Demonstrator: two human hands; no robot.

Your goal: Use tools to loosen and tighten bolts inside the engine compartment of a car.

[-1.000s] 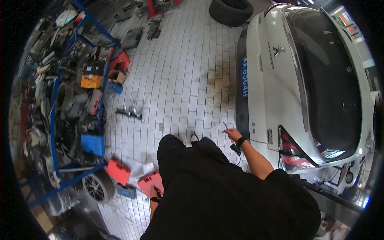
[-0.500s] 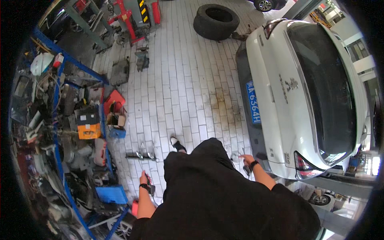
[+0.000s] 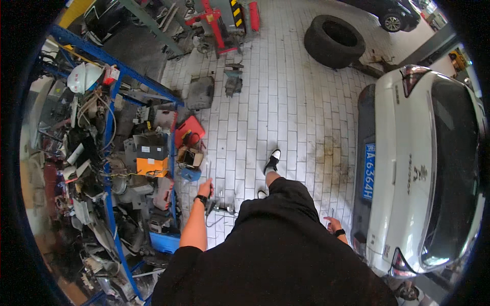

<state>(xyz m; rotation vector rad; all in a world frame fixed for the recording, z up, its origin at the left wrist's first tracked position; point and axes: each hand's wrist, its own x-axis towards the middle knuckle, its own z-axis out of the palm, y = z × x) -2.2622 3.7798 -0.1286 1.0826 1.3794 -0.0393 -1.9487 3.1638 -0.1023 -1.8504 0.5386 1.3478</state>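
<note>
My left hand, a dark strap at its wrist, is out ahead on the left beside the shelf. Its fingers are curled; a thin pale shape rises above them, too small to name. My right hand, also strapped at the wrist, hangs low near the car's rear bumper. The fingers look bent, with a slim greyish thing just above them that I cannot make out. Metal tool parts lie on the floor just right of my left hand. One shoe is stepping forward on the tiles.
A blue-framed shelf packed with car parts runs along the left. A white car stands on the right. Ahead are a tire, a red stand, a red case and a grey part on the floor.
I have walked forward and my view has swung left, so shelf, tire and car sit further right. My left hand has swung up and forward; my right hand has dropped back.
</note>
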